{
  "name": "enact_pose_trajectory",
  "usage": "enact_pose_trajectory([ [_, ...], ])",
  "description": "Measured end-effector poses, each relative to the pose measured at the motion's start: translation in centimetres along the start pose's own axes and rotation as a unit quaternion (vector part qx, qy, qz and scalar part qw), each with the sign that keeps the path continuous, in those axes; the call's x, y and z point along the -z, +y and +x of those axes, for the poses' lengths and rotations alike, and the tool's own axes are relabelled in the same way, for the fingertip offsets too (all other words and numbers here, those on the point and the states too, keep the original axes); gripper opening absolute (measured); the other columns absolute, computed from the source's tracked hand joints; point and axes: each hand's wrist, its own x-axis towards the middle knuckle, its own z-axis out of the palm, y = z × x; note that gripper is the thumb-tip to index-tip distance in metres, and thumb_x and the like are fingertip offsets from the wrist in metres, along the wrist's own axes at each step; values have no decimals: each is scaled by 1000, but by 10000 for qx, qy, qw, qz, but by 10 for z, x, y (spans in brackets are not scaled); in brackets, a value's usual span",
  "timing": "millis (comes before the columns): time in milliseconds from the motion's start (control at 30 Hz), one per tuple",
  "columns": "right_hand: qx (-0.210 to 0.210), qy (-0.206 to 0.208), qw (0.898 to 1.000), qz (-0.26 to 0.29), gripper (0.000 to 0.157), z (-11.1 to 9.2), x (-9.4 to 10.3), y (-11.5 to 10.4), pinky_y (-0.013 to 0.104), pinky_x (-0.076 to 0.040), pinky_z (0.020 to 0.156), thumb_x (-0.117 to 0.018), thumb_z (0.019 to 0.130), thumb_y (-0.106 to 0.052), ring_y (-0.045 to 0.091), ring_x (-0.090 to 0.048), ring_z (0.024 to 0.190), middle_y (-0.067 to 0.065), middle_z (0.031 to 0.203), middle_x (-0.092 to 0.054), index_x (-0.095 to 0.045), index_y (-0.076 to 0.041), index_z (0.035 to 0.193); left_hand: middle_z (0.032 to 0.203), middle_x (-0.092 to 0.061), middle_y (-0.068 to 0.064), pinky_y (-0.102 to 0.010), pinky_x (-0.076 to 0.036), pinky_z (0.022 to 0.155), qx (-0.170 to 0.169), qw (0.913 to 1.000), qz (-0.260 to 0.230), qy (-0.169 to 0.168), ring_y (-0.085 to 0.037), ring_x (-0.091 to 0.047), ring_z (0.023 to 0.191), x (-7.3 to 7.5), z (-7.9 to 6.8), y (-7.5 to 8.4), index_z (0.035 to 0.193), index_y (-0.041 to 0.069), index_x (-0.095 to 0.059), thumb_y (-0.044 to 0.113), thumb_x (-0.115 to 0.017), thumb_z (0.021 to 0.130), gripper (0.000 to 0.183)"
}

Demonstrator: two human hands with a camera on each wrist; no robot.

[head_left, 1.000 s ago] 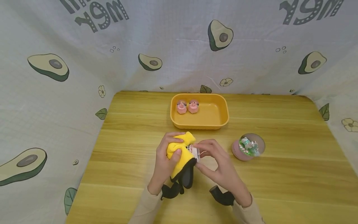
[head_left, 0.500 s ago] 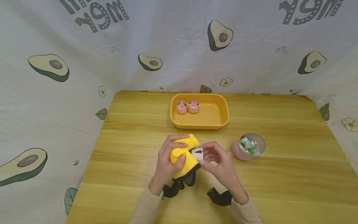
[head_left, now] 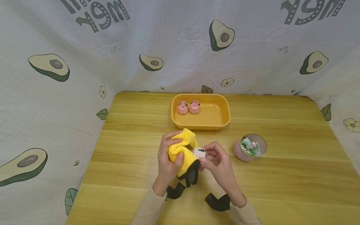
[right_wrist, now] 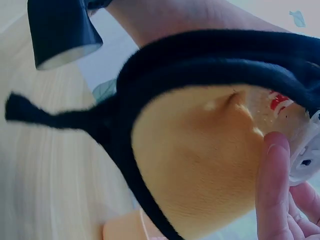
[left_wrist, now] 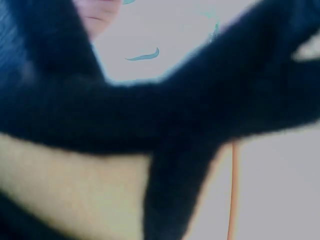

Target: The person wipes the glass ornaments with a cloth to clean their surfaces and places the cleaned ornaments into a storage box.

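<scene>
My left hand [head_left: 168,159] grips a bunched yellow fleecy cloth [head_left: 182,143] with black edging. Out of its folds shows the white base of a small snow globe [head_left: 199,152], printed with dark green trees. The fingertips and thumb of my right hand [head_left: 219,162] pinch this base. In the right wrist view, the cloth [right_wrist: 195,155] hangs close before the camera, a black loop trailing from its border. Beside it, the snow globe's white underside [right_wrist: 306,162] faces outward, with something red above it. The globe's upper part is mostly hidden by cloth.
Beyond my hands stands a yellow tray [head_left: 213,125] holding two small pink ornaments [head_left: 194,107] at its left end. To the right, a larger snow globe [head_left: 249,147] with a pink base sits on the wooden table [head_left: 287,175]. An avocado-print curtain [head_left: 182,40] encloses the table.
The snow globe's base has turned between my right fingers, from dark lettering to the tree print. The cloth and left hand have shifted slightly, and the folds have opened a little around the globe.
</scene>
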Motion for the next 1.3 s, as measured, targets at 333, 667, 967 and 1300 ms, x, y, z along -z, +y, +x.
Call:
enact_pose_trajectory([
  [333,-73,168,9994,286,23,-3,-1,2,29,-55,57,-55,81,12,14,-65,69,9,90,-65,-49,6,102,121,-49,-21,-36,-46,92,320,9988,-305,224,-31,-50,111,-1,-2,1,109,-5,-49,38,-55,93,46],
  [667,-5,230,9980,594,27,-3,2,4,22,-53,65,-59,82,2,12,-61,74,9,92,-65,-48,-8,105,122,-49,-21,-35,-47,89,485,9984,-257,-127,-31,-50,111,2,-4,-1,111,-2,-50,39,-57,92,46],
  [967,535,170,9821,1796,26,0,3,8,19,-51,69,-60,85,2,10,-61,81,8,96,-66,-48,-6,107,120,-50,-20,-36,-48,87,533,9982,-88,-274,-31,-51,107,4,-5,-1,112,0,-51,39,-57,93,45],
  [1300,345,153,9787,2017,38,3,6,-1,29,-52,83,-61,86,-1,22,-64,101,11,111,-64,-44,-7,120,121,-49,-20,-35,-48,85,684,9974,-160,-169,-31,-51,107,11,-4,-1,112,-1,-51,39,-59,92,46],
])
